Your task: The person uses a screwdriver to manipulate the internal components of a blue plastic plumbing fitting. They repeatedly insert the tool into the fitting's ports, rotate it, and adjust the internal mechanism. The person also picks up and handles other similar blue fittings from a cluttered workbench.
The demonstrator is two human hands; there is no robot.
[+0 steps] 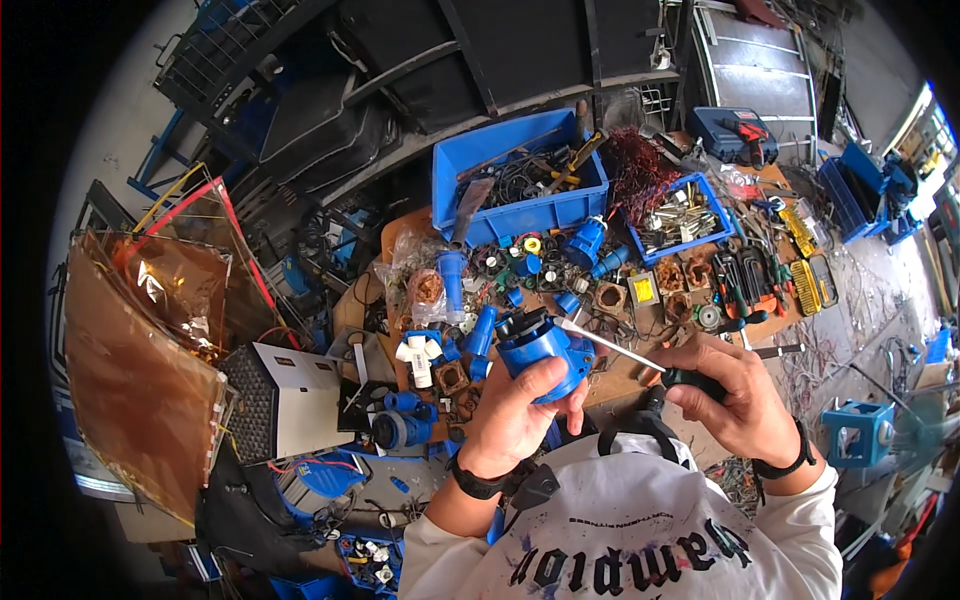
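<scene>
At the table [613, 381] — blue part [545, 360] is gripped by left hand [505, 415], screwdriver [620, 349] by right hand [738, 390] — tip near part.

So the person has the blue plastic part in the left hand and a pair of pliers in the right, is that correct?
Not quite: the right hand holds a screwdriver, not pliers, as the head view shows. The left hand does hold the blue plastic part.

Large black lettering [628, 566], smaller printed line [621, 519], both inverted, on white shirt [640, 487]
</scene>
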